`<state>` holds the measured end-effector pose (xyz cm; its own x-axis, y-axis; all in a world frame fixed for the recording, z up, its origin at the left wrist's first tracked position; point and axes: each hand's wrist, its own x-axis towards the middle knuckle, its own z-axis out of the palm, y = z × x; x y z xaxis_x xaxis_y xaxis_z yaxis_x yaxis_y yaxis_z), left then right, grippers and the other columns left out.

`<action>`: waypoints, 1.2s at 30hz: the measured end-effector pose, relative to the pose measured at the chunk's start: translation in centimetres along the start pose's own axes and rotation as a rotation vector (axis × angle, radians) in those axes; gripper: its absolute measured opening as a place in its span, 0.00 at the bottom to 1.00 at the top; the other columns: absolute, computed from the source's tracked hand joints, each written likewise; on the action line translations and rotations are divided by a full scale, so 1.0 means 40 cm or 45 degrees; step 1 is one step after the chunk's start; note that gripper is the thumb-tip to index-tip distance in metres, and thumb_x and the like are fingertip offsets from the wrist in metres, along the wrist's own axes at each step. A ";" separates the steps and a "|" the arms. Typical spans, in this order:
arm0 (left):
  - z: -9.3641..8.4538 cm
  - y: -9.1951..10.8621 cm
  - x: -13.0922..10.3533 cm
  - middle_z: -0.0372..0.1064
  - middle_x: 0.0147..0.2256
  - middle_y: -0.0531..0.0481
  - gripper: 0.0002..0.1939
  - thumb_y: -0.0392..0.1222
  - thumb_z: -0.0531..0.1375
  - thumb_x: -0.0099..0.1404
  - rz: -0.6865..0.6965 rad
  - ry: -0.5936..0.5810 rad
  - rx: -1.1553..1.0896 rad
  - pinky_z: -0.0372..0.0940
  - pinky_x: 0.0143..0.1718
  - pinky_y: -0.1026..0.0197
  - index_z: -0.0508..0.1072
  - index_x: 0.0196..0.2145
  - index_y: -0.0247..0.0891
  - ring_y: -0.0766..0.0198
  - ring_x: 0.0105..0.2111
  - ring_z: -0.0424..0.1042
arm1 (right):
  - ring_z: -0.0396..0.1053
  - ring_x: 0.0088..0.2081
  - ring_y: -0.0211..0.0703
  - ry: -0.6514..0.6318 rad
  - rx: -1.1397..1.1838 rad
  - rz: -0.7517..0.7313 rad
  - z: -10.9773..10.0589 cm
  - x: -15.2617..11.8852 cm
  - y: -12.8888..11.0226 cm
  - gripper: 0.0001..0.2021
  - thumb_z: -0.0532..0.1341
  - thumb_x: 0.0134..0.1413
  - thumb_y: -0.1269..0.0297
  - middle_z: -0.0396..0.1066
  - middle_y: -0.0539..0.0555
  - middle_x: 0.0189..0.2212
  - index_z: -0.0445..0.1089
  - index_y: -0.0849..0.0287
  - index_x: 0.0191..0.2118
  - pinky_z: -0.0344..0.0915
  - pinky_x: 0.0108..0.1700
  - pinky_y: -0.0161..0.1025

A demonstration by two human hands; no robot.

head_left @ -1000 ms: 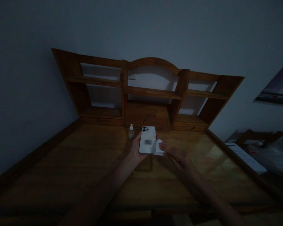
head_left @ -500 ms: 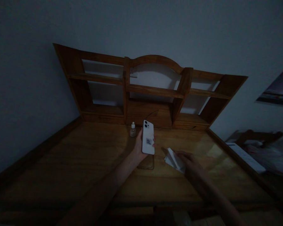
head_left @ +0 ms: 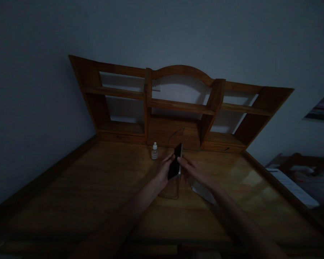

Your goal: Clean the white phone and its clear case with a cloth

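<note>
A smartphone (head_left: 174, 167) is held tilted above the desk, its dark screen side now showing. My left hand (head_left: 164, 171) grips its left edge. On the right edge my right hand (head_left: 188, 168) is closed, with the thumb on the screen side and the other fingers behind. Under the phone lies a clear phone case (head_left: 169, 192) on the wood. A white cloth or paper (head_left: 203, 192) rests on the desk, partly hidden by my right forearm. Behind my left hand stands a small dropper bottle (head_left: 154, 151) with a white top.
The wooden desk (head_left: 97, 187) has a raised border on its left and right sides. At its back rises a shelf unit (head_left: 178, 106) with several compartments. Beyond the right border are white papers (head_left: 293, 187) and a wooden chair back (head_left: 302, 160).
The phone has turned from its white back to its dark screen side. My right hand has let go of the white cloth or paper and moved left onto the phone.
</note>
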<state>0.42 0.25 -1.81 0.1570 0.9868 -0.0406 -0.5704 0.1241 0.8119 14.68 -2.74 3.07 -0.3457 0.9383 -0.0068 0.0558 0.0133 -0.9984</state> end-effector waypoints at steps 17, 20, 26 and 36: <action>-0.007 0.058 -0.014 0.65 0.52 0.38 0.17 0.46 0.50 0.71 0.706 0.209 1.716 0.62 0.54 0.50 0.72 0.49 0.37 0.53 0.52 0.68 | 0.76 0.37 0.48 0.487 0.778 0.125 -0.048 0.017 0.102 0.21 0.74 0.42 0.60 0.78 0.54 0.39 0.71 0.53 0.44 0.70 0.38 0.41; -0.029 0.080 -0.036 0.62 0.54 0.33 0.19 0.49 0.53 0.69 0.567 0.331 2.189 0.66 0.41 0.51 0.69 0.50 0.34 0.48 0.45 0.71 | 0.75 0.37 0.46 0.525 0.856 0.098 -0.054 0.018 0.098 0.18 0.73 0.43 0.62 0.79 0.52 0.38 0.72 0.54 0.42 0.71 0.38 0.41; -0.081 0.084 -0.049 0.68 0.29 0.44 0.12 0.50 0.55 0.67 0.385 0.210 2.166 0.60 0.36 0.55 0.71 0.33 0.39 0.54 0.31 0.70 | 0.76 0.40 0.44 0.443 0.886 0.022 -0.059 0.012 0.104 0.17 0.70 0.51 0.58 0.78 0.53 0.44 0.73 0.53 0.47 0.71 0.40 0.39; -0.141 0.052 -0.010 0.60 0.23 0.49 0.14 0.45 0.59 0.63 0.438 0.213 1.729 0.58 0.39 0.56 0.65 0.22 0.42 0.53 0.33 0.68 | 0.77 0.41 0.46 0.499 0.873 -0.017 -0.059 0.010 0.079 0.14 0.69 0.49 0.58 0.79 0.52 0.43 0.75 0.52 0.43 0.73 0.43 0.42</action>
<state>-5.37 0.72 -3.39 0.0202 0.9592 0.2819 0.6652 -0.2234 0.7125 16.92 -1.50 0.03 0.0198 0.9946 -0.1015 -0.5803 -0.0713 -0.8113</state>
